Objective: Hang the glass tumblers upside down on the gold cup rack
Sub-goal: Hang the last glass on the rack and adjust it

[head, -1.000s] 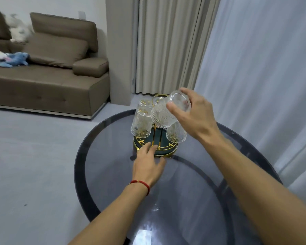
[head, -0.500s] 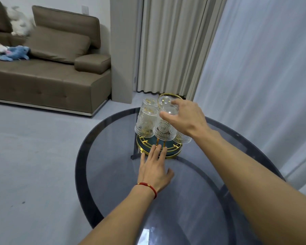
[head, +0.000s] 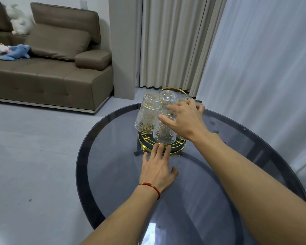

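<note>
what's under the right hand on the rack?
The right hand rests over the nearest upside-down tumbler, above the gold cup rack. Another tumbler behind the palm is mostly covered, and the peg inside cannot be seen.

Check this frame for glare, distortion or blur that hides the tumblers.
Head view: sharp; glare patch on the glass table near the bottom edge, away from the rack; wide-angle bending at the curtains; the right hand covers part of the front tumbler.

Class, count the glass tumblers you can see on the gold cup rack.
5: front tumbler under the right hand, front-left, back-left, back-centre, back-right mostly hidden. More may be hidden behind the hand.
</note>
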